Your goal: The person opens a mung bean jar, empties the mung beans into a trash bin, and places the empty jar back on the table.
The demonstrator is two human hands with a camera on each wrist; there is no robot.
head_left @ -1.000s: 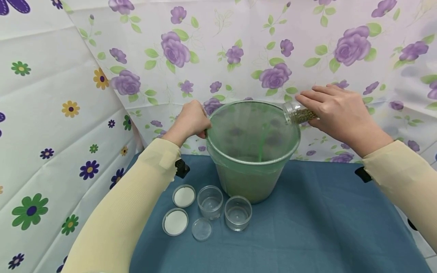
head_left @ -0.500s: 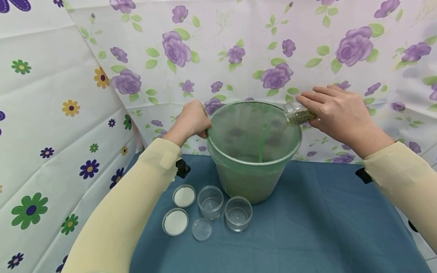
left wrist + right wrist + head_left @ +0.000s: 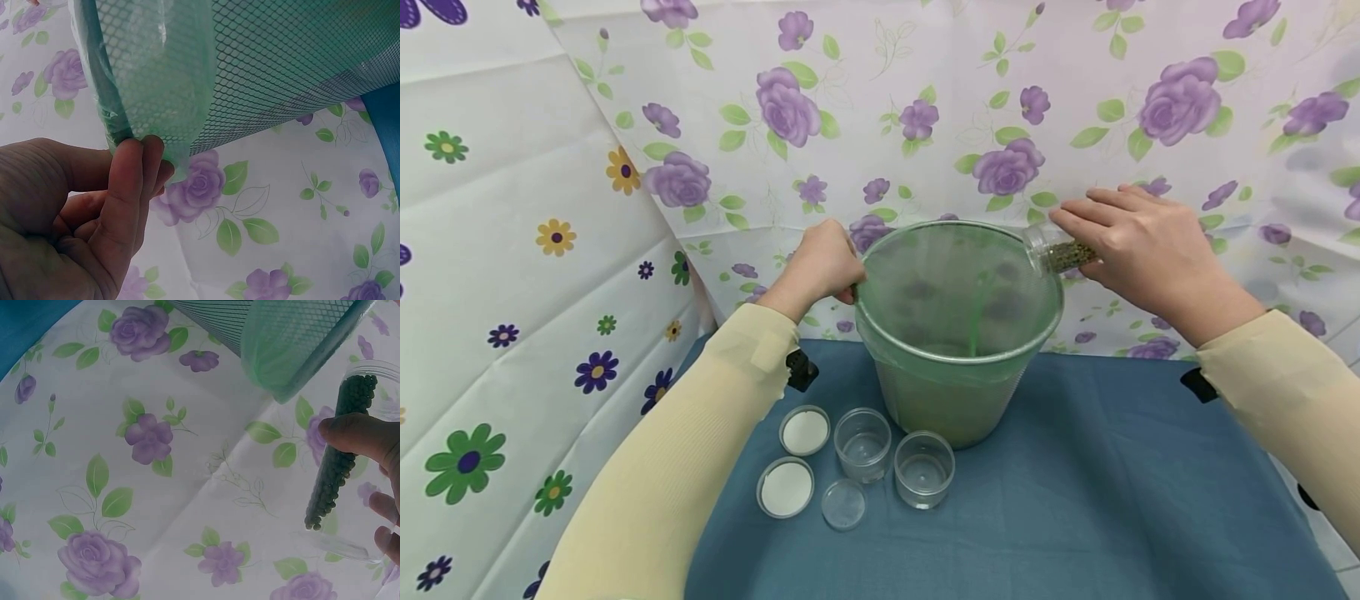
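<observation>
A wire-mesh bin (image 3: 951,400) lined with a thin green plastic bag (image 3: 891,346) stands upright at the back of the table. My left hand (image 3: 823,262) pinches the bag at the bin's left rim; thumb and fingertips meet on it in the left wrist view. On the opposite side my right hand (image 3: 1138,250) holds a clear jar (image 3: 1037,248) tipped on its side, its mouth over the right rim. Small green beans (image 3: 340,469) lie along the jar's lower wall. The bin's bottom is hidden by the bag and the far depth.
In front of the bin stand two clear jars (image 3: 862,446) (image 3: 923,471). To their left lie two lids with white liners (image 3: 805,431) (image 3: 786,488) and a clear lid (image 3: 843,504). A blue cloth (image 3: 1075,517) covers the table, with a flowered curtain (image 3: 910,75) behind.
Half a second ago beans lay at the jar's mouth; now they sit further back in it. My left hand keeps its place on the rim, and the bin stands still.
</observation>
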